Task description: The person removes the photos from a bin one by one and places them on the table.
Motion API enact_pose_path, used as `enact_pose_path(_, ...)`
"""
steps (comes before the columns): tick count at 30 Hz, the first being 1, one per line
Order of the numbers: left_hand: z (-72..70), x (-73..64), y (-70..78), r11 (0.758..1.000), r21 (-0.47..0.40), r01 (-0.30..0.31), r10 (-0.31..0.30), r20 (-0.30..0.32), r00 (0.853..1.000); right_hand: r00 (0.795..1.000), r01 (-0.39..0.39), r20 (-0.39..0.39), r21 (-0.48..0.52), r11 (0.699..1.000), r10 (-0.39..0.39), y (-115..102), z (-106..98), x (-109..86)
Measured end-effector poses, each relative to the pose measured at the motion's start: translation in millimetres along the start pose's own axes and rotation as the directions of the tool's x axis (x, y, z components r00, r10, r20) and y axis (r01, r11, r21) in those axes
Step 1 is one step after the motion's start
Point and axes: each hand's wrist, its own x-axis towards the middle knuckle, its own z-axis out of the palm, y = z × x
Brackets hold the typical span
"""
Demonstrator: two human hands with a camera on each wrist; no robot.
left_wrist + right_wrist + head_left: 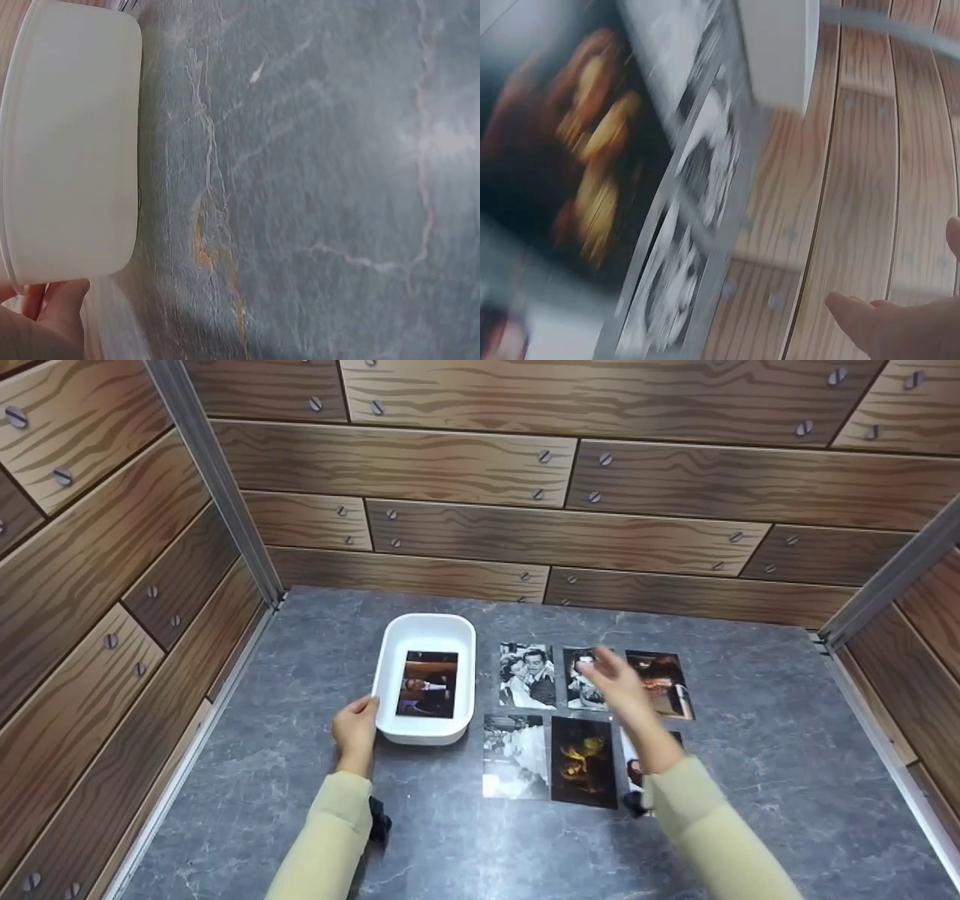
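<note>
A white plastic tub (425, 729) stands on the left part of the table, with a dark photo (427, 684) of a person in a suit lying inside. My left hand (355, 729) holds the tub's rim at its near left corner, the thumb and fingers (64, 307) showing at the edge in the left wrist view. My right hand (621, 686) is raised over the photos with loose fingers and nothing in it. Partly behind it lie a black-and-white portrait (587, 690) and a photo with a white border (630, 754).
Right of the tub, several photos lie in two rows: a black-and-white couple (526, 675), a pale black-and-white scene (516, 757), a dark golden picture (584, 763) and a reddish-brown one (660, 682). Wood-patterned panels (480, 465) enclose the grey marbled table (247, 795) at back and sides.
</note>
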Motion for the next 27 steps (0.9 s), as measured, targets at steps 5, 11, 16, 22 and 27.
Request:
enact_pose_path(5,-0.2,-1.1,-1.6,1.000,0.002,0.012,-0.012,0.004,1.000,0.999,0.030,0.035,0.050,0.998,-0.032,-12.8,44.5,7.8)
enact_pose_path(11,-1.3,-0.5,-1.9,1.000,0.011,0.022,-0.022,0.005,1.000,0.996,0.045,0.065,0.124,0.991,-0.054,-26.5,103.0,10.5)
enact_pose_path(16,-0.8,0.1,-3.5,1.000,-0.019,0.019,-0.019,0.014,1.000,0.992,0.010,0.125,0.142,0.990,-0.028,-32.5,154.0,8.0)
enact_pose_path(22,-0.9,-0.4,-3.4,1.000,-0.030,-0.003,0.003,0.003,1.000,0.982,-0.061,0.187,0.212,0.975,0.021,-29.0,203.7,8.6)
enact_pose_path(27,0.0,-0.7,-1.7,0.999,-0.035,-0.004,0.004,0.015,1.000,0.992,-0.081,0.113,0.205,0.975,0.059,-1.5,236.2,29.1)
